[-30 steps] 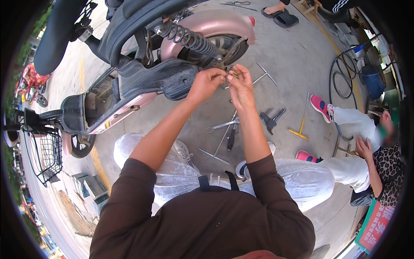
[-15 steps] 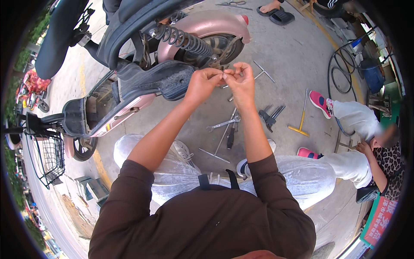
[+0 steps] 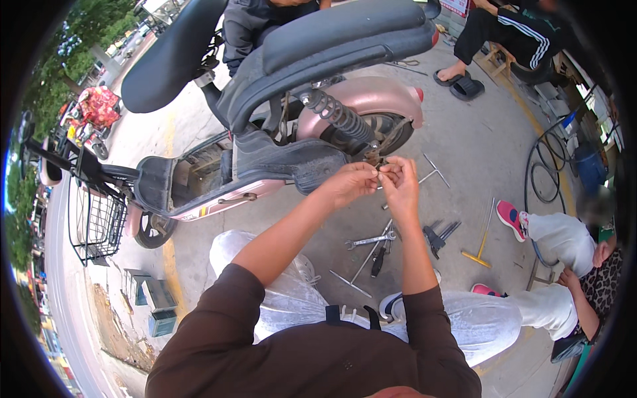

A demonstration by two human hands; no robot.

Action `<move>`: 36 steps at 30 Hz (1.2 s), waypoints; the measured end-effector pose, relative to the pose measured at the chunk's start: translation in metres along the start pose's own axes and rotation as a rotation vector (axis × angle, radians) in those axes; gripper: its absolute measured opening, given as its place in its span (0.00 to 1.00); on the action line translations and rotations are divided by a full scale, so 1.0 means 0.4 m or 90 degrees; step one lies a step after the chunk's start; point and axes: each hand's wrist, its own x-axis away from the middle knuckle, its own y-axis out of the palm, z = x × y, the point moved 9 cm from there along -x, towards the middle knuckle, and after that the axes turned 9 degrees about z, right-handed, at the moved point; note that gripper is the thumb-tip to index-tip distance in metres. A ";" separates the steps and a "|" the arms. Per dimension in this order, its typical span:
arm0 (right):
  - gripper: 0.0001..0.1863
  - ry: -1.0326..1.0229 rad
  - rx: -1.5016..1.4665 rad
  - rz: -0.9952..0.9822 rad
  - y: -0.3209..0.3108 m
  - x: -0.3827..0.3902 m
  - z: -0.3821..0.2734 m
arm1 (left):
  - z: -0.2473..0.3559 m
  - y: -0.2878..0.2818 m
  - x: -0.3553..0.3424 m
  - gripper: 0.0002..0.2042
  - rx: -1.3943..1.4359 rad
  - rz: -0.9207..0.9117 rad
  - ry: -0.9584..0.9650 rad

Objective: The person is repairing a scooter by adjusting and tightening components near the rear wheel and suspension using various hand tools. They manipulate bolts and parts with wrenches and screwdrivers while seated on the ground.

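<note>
Both my hands meet in front of a pink electric scooter's rear wheel (image 3: pixel 391 136), fingertips pinched together on a small dark piece too tiny to name. My left hand (image 3: pixel 353 182) comes in from the left with thumb and forefinger closed. Facing it, my right hand (image 3: pixel 401 184) is closed at the thumb and index, its other fingers curled. Just beyond them is the scooter's coil spring shock absorber (image 3: pixel 342 116). The black footboard panel (image 3: pixel 292 162) lies left of my hands. Under my forearms on the ground are a combination wrench (image 3: pixel 370 241) and a black-handled screwdriver (image 3: pixel 378 261).
A T-handle wrench (image 3: pixel 431 171), a set of hex keys (image 3: pixel 439 237) and a yellow-handled T-wrench (image 3: pixel 479 253) lie to the right. A seated person in pink shoes (image 3: pixel 511 219) is at the right. Black hose (image 3: pixel 547 166) coils behind. Another person's sandals (image 3: pixel 461 86) show at the far right.
The whole view has shifted, so the scooter, tools and hands appear lower and further right. More of the scooter's seat and of the people beyond shows. My hands keep their pinch together.
</note>
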 end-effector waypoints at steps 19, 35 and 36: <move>0.07 -0.680 0.407 -0.911 0.009 0.303 -0.284 | -0.173 0.116 0.156 0.08 0.039 -0.268 -0.298; 0.10 -0.635 0.318 -0.972 -0.093 0.421 -0.133 | -0.455 -0.008 0.159 0.11 -0.046 -0.015 -0.459; 0.10 -0.654 0.318 -0.971 -0.094 0.421 -0.133 | -0.451 -0.014 0.158 0.10 -0.058 -0.010 -0.457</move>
